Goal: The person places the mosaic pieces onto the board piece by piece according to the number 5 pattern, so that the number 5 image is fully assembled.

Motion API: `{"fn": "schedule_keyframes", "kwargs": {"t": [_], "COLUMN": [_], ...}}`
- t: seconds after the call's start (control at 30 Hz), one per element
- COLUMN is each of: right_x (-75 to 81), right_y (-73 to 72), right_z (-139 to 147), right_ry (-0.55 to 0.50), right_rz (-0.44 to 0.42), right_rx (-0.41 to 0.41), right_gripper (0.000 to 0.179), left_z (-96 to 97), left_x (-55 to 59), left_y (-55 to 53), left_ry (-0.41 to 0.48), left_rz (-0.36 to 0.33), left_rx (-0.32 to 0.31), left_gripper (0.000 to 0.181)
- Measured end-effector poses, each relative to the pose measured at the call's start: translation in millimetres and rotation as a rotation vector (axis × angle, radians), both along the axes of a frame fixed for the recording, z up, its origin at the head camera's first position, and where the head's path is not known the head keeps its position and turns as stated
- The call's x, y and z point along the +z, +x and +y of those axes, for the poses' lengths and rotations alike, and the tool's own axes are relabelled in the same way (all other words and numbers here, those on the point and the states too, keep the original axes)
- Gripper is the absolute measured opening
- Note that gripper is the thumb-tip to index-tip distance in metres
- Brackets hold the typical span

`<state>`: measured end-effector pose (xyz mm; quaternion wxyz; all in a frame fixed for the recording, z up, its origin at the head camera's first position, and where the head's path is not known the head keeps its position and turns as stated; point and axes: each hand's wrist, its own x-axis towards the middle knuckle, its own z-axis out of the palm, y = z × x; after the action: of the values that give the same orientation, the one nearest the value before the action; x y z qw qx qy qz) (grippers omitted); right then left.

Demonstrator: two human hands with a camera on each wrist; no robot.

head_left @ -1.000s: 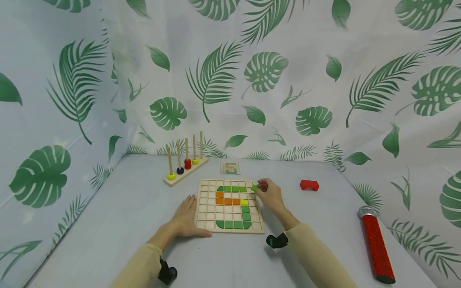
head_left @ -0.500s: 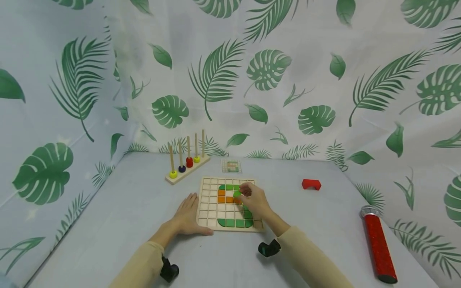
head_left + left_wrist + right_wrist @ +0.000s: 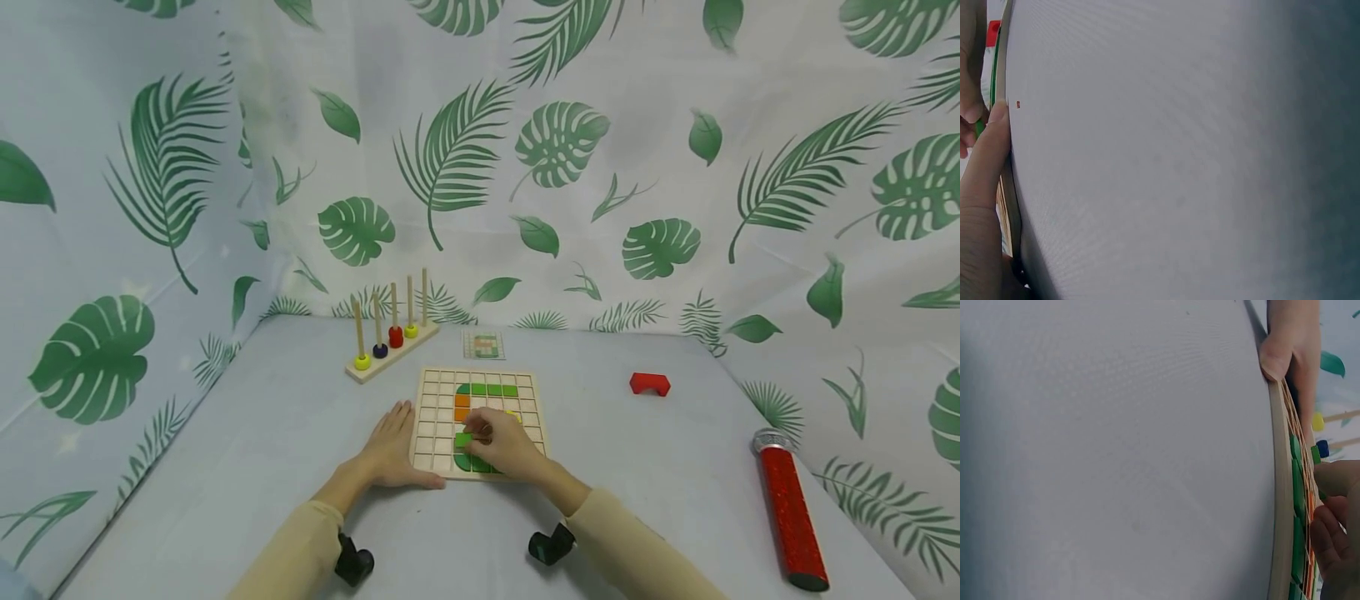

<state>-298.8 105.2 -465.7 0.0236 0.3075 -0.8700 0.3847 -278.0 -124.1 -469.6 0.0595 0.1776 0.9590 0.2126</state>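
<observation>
A wooden grid board lies on the table, partly filled with green, orange and yellow tiles. My right hand is over the near middle of the board and pinches a green tile between thumb and fingers. It hides several tiles beneath it. In the right wrist view the held tile sticks out past the fingertips, above the board's surface. My left hand rests with fingers extended along the board's left side. Its thumb touches the near edge in the left wrist view.
A peg stand with coloured rings is behind the board to the left. A small pattern card lies beyond the board. To the right are a red arch block and a long red tube.
My right hand has carried the green tile from the board's far right side, across the middle, to its near left-centre. My left hand stays at the board's left edge.
</observation>
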Motion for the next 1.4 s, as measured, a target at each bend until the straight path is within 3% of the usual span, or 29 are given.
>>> {"fn": "schedule_keyframes", "kwargs": {"t": [0.27,1.03,1.23,1.4], "right_x": [0.3,-1.0,8.8,20.5], "right_y": [1.8,3.5,1.7,-8.2], "right_z": [-0.7,3.9,4.9,16.3], "right_ry": [0.035,0.039,-0.002,-0.022], "right_rz": [0.022,0.0,0.022,0.081], "right_rx": [0.021,0.013,-0.02,-0.082], "right_gripper": [0.025,0.025,0.025,0.027], "left_z": [2.2,6.8,3.4,0.8], "left_x": [0.8,-0.5,-1.8,-0.6], "left_y": [0.1,2.0,1.0,0.6], "left_ry": [0.026,-0.015,-0.023,0.0], "left_rz": [-0.008,-0.02,-0.016,-0.006], "left_rx": [-0.008,-0.008,0.002,0.003], "left_gripper": [0.129,0.131,0.132,0.131]}}
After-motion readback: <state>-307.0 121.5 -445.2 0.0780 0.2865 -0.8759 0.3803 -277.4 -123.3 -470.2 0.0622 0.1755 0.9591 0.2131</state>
